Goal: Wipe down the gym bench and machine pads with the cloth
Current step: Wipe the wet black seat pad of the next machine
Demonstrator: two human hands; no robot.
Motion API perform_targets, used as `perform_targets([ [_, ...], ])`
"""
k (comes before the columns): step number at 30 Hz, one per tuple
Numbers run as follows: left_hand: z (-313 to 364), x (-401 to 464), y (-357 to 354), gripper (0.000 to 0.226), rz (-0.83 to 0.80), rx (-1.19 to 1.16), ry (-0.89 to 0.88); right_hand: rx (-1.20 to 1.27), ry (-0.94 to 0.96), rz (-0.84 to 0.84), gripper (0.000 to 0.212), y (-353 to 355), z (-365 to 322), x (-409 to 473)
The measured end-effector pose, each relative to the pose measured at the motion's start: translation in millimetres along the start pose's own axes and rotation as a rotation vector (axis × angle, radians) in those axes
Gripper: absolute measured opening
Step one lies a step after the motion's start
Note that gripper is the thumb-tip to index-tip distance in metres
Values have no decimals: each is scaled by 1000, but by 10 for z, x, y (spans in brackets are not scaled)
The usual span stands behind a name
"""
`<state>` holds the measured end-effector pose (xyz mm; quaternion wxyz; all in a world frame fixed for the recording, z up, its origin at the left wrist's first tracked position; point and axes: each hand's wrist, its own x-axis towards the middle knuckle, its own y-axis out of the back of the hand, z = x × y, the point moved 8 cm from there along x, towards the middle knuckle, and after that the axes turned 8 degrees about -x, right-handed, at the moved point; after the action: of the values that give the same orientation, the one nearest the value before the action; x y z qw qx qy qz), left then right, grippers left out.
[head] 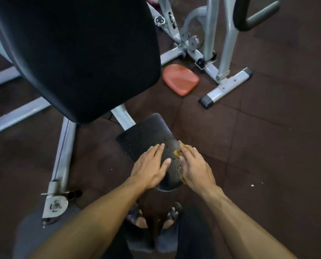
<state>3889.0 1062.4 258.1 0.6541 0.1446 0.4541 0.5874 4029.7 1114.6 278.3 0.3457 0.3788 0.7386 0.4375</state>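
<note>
A small black seat pad point(144, 136) of the machine lies low in the middle, its surface dotted with wet drops. My left hand point(151, 166) rests flat on its near left part, fingers straight. My right hand point(195, 168) presses a yellowish cloth point(178, 149) against the pad's right edge, with its fingers bent over the cloth; most of the cloth is hidden under the hand. A large black back pad point(81, 53) rises at the upper left.
Grey steel frame legs point(62, 156) run along the left. An orange-red pad point(181, 79) lies on the dark rubber floor by another grey machine's base point(225, 86). My sandalled feet point(156, 217) stand just below the seat.
</note>
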Motion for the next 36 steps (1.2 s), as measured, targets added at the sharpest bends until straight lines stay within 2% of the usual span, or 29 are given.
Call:
perform_targets([
  [3, -497, 462, -232, 65, 73, 77, 5, -29, 73, 0, 41, -524, 111, 354],
  [8, -1432, 1143, -253, 64, 304, 206, 54, -94, 182, 51, 48, -1357, 130, 1060],
  [12, -2006, 1362, -315, 65, 409, 254, 90, -321, 233, 33, 56, -1972, 155, 1408],
  [14, -2178, 1375, -412, 66, 437, 224, 86, -305, 240, 44, 57, -2058, 162, 1550],
  [19, -2207, 1352, -468, 66, 535, 212, 42, -293, 309, 80, 61, -2052, -2, 2090],
  [24, -2201, 1315, -470, 64, 510, 196, 68, -368, 369, 103, 70, -2154, -339, 2462],
  [28, -2121, 1394, -454, 62, 502, 171, 106, -361, 533, 70, 59, -2252, -499, 2163],
  [32, -1961, 1523, -484, 60, 502, 267, 28, -314, 674, 90, 51, -2135, -309, 1630],
  [36, -1965, 1547, -506, 60, 489, 252, 27, -298, 502, 122, 50, -1934, 121, 2089],
])
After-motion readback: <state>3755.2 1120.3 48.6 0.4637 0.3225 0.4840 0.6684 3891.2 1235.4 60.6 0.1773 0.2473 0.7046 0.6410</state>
